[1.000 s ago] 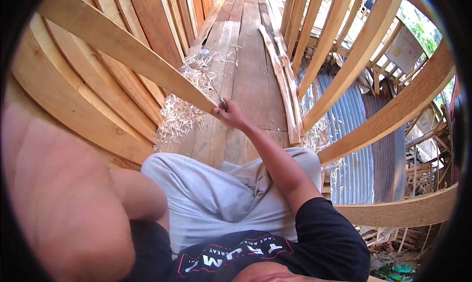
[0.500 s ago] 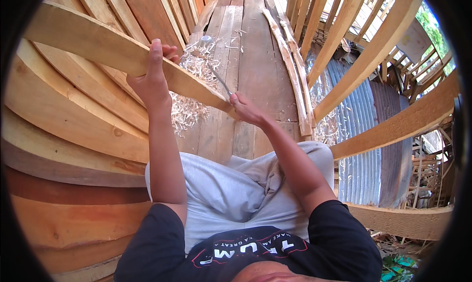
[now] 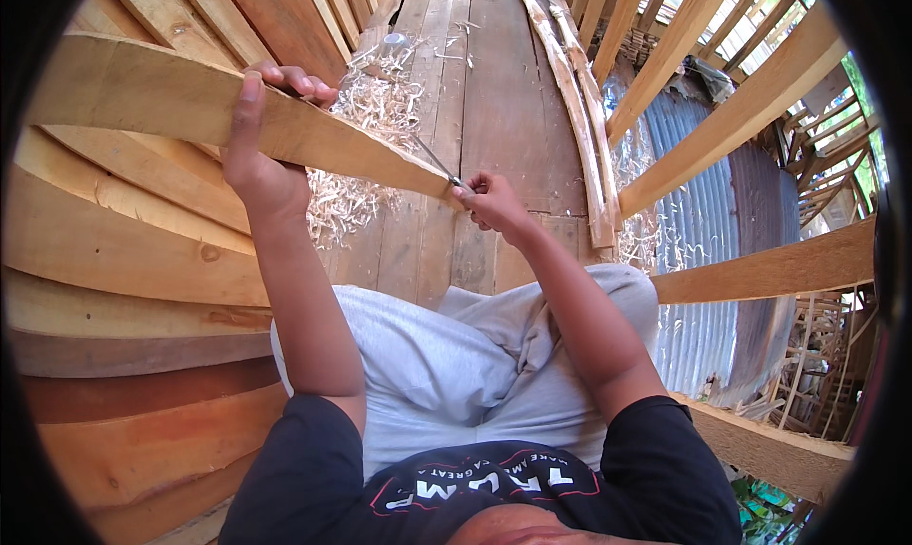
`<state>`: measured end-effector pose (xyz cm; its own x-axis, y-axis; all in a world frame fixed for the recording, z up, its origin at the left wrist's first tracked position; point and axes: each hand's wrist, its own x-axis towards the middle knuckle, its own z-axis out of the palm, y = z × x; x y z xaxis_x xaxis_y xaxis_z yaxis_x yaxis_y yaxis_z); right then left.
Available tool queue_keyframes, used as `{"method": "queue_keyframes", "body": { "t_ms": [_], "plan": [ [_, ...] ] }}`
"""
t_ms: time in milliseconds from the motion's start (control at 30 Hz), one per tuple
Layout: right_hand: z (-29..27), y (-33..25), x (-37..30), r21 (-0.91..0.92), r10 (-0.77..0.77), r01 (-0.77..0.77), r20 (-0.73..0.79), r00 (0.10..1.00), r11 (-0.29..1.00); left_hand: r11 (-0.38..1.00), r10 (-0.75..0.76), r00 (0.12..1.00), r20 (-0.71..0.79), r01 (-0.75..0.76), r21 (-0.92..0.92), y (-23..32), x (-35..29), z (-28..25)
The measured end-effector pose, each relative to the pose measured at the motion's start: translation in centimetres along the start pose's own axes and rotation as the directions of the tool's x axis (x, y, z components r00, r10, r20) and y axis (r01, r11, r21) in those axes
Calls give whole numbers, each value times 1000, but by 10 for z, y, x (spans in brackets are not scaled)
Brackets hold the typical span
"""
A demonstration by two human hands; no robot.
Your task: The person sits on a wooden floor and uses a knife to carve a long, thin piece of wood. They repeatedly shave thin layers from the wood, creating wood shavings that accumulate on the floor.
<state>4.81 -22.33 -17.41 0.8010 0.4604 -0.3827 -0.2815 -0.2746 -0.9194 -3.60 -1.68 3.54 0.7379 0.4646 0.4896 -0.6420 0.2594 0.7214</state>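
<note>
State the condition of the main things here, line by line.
Left hand, gripping the plank
Right hand, holding the metal tool
Plank, held at a slant
Metal tool, held near the plank's end
Wood shavings, loose, on the floor
Two poles, lying on the floor

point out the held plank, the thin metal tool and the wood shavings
held plank (image 3: 328, 143): head view, on its broad face
thin metal tool (image 3: 435, 158): head view, on its shaft
wood shavings (image 3: 385, 103): head view, on the upper patch

The left hand (image 3: 266, 176) grips a plank (image 3: 328, 141); the right hand (image 3: 496, 206) holds what looks like a knife (image 3: 456, 180).
</note>
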Motion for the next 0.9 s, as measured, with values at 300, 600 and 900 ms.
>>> {"method": "queue_keyframes", "body": {
  "t_ms": [300, 600, 900],
  "plan": [
    [-3, -6, -1, 155, 118, -125, 51, 992, 980, 999, 4, 981, 196, -14, 50, -5, 3, -16],
    [0, -1, -2, 245, 121, -154, 145, 982, 957, 1000, 6, 975, 220, -6, 0, -12, 5, -22],
    [-6, 6, 0, 64, 226, -242, 194, 955, 968, 999, 28, 980, 195, -24, -23, -14, 6, -22]
  ]
}}
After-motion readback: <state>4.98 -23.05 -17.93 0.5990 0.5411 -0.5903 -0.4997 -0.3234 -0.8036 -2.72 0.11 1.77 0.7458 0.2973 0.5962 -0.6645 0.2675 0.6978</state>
